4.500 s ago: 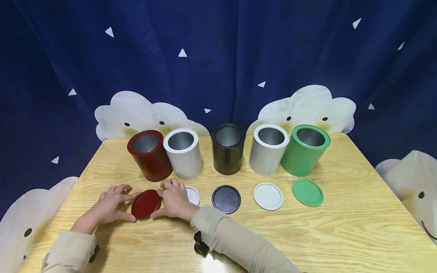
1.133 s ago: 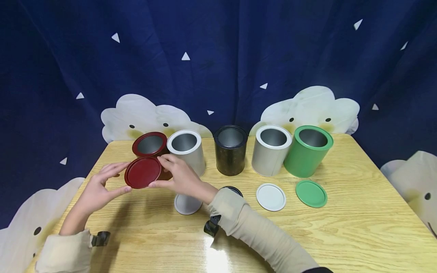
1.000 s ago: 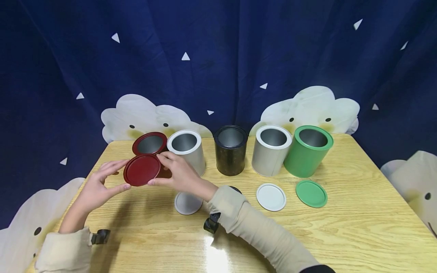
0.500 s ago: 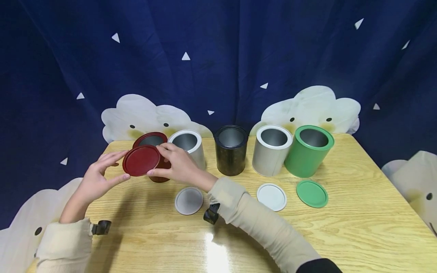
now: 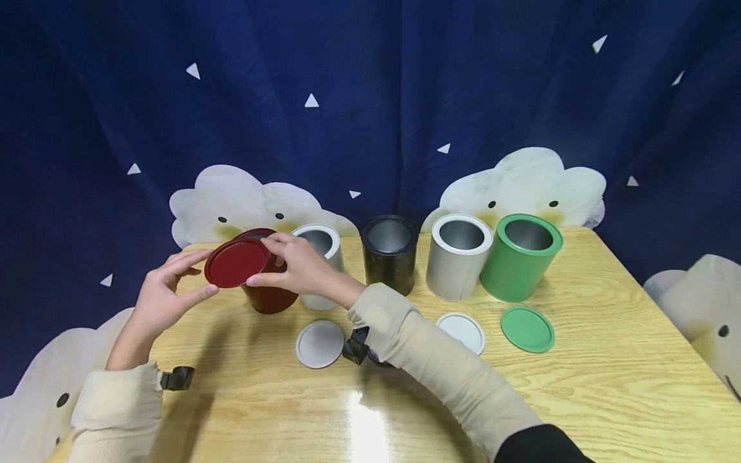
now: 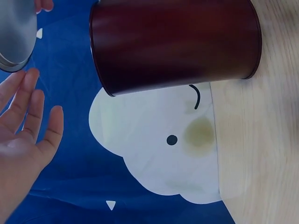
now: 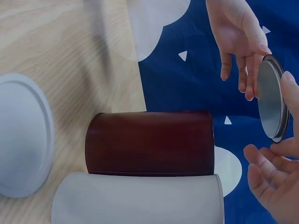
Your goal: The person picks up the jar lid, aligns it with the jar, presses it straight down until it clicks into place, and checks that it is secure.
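Raised in front of the open red can [image 5: 269, 297] is a round red lid [image 5: 236, 264], partly covering the can's mouth in the head view. My left hand [image 5: 162, 297] pinches its left edge between thumb and fingers, while my right hand [image 5: 300, 265] grips the opposite edge. In the right wrist view the lid's silvery underside [image 7: 270, 100] faces the can [image 7: 152, 144]. The left wrist view catches only part of the lid [image 6: 16, 28], above the left hand's fingers.
Beside the red can stand open cans: white [image 5: 324, 283], black [image 5: 389, 260], another white [image 5: 457, 267] and green [image 5: 520, 263]. Lids lie on the wooden table [image 5: 278, 399]: white [image 5: 320, 344], white [image 5: 463, 329], green [image 5: 528, 329]. The black lid is mostly hidden under the right forearm.
Both hands have lifted the red lid off the table and carried it up toward the red can. Over the last second it rises a little further and covers more of the can's mouth.
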Motion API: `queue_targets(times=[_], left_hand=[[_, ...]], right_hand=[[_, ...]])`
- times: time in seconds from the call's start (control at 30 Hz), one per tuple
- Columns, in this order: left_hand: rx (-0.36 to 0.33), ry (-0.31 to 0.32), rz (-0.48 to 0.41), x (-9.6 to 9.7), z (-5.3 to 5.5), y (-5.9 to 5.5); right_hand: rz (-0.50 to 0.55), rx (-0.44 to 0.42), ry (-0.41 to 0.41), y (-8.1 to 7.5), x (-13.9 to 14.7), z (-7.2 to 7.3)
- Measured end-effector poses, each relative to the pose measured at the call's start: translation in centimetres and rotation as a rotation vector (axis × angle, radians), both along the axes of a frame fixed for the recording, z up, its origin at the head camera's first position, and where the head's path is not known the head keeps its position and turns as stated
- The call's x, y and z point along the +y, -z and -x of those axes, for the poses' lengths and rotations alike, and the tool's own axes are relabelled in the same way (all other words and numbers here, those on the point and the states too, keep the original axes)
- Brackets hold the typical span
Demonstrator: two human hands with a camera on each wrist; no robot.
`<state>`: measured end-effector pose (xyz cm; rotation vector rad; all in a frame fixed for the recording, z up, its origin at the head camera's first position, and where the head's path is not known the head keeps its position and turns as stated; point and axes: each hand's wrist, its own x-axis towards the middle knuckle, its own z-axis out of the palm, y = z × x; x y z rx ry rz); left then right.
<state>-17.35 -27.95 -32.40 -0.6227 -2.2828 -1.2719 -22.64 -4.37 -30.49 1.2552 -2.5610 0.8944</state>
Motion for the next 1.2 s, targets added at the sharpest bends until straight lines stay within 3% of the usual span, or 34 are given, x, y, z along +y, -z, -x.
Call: queue_targets(times=[0.2, 0.43, 1.0, 1.2], left_hand=[[-0.009, -0.033, -0.043, 0.0, 0.0, 0.0], [-0.032, -0.059, -0.009, -0.2, 0.2, 0.2], [-0.108, -0.091, 0.025, -0.1, 3.2, -0.5], [-0.156, -0.124, 0.083, -0.4, 4.1, -0.5]], right_hand=[[-0.006, -0.034, -0.013, 0.0, -0.3, 0.4], [-0.008, -0.017, -0.035, -0.3, -0.6, 1.2], [-0.071, -0.017, 0.030, -1.0, -0.9, 3.8], [-0.106, -0.002, 0.061, -1.0, -1.3, 4.7]])
